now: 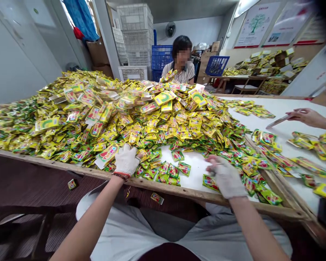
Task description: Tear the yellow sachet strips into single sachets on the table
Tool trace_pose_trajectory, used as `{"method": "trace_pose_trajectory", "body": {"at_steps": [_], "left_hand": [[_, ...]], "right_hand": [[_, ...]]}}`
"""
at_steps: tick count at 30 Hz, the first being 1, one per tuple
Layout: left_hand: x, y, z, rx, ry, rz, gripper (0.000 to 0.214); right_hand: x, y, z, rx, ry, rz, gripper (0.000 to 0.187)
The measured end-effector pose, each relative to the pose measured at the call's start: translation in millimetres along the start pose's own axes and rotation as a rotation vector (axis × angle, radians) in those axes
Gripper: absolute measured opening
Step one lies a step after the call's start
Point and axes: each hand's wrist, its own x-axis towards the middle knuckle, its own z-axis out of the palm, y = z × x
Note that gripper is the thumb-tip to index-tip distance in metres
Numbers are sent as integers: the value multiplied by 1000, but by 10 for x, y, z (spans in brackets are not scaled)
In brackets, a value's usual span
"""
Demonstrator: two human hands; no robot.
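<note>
A huge heap of small yellow-green sachets (119, 112) covers a white table with a wooden rim (179, 192). My left hand (126, 160), in a white glove, rests knuckles-up on the near edge of the heap, its fingers curled down onto sachets. My right hand (226, 177), also gloved, hovers over the bare white patch of table beside a loose sachet (210, 182). Its fingers are pinched together and blurred by motion. Several loose sachets (176, 168) lie between my two hands.
A seated person (182, 61) faces me across the heap. Another person's hand (305, 116) reaches in from the right, holding a thin strip. Sorted sachets (312, 165) lie on the adjoining table. Two sachets (157, 198) lie on the floor. Stacked crates (137, 36) stand behind.
</note>
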Motion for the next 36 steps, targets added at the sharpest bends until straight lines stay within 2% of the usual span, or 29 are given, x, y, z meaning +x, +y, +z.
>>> {"method": "trace_pose_trajectory", "body": {"at_steps": [2,4,6,8,11,14,16,18,20,22,24,27,29,30,33,36], "left_hand": [[-28,57,22,-34,4,7,29],[-82,96,20,-198,41,16,24],[-147,132,12,-493,32,-5,20],[-210,196,15,-898,-60,-92,22],[-296,381,39,-1440,-273,-263,36],[-396,641,59,-1695,-427,-305,41],[-476,813,61,-1826,-457,-301,41],[-555,956,54,-1984,-439,-278,42],[-615,1061,42,-2139,-434,-226,40],[-644,1136,41,-2243,-459,-189,33],[-647,1200,63,-2274,-432,-231,28],[-648,1290,142,-2265,-266,-349,30],[-659,1323,197,-2235,-185,-339,32],[-664,1319,213,-2180,-167,-298,32],[-649,1161,188,-1774,-116,-100,32],[-540,715,56,-1133,56,96,31]], "right_hand": [[3,-20,373,-341,-208,-55,37],[28,-14,625,-688,-312,-140,35],[53,16,731,-936,-347,-170,34],[58,41,731,-1033,-362,-138,32],[-13,-21,674,-851,-366,-173,29],[-180,-208,709,-495,-459,-214,29],[-301,-332,804,-279,-531,-108,31],[-391,-408,918,-121,-544,34,34],[-435,-429,1012,-54,-496,101,36],[-442,-415,1065,-67,-432,100,37],[-434,-385,1085,-94,-395,84,39],[-435,-325,1096,-169,-260,16,43],[-454,-285,1108,-161,-151,-40,48],[-467,-272,1116,-128,-156,-52,50],[-513,-279,1133,-46,-326,-28,45],[-530,-325,1124,-42,-351,-27,43]]}}
